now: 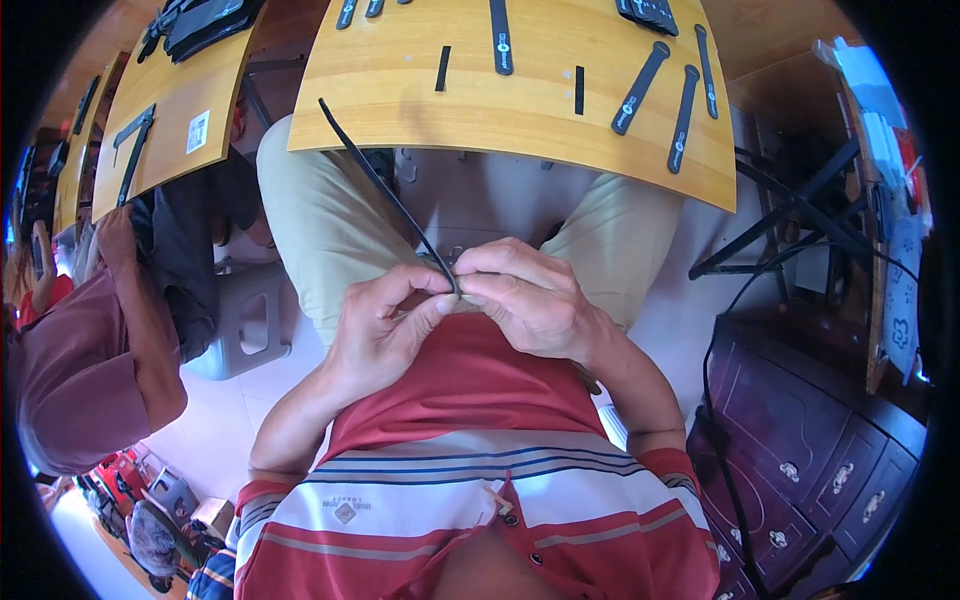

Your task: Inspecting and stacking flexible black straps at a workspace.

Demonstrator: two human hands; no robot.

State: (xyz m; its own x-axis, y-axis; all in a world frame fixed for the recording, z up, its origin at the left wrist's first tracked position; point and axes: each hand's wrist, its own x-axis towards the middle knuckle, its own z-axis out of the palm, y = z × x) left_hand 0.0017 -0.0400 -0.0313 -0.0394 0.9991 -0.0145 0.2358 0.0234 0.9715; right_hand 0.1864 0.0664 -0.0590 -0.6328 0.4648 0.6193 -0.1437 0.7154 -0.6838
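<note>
Both hands meet above the lap, the left hand and right hand pinching shut on the near end of a long thin black plastic strap that slants up toward the curved yellow wooden tabletop. The strap looks light, springy and slick, so gripping it close to the worked end seems the safest hold.

A red polo shirt (white and blue chest stripes), khaki trousers.

head camera looks steeply down, close above lap.
</note>
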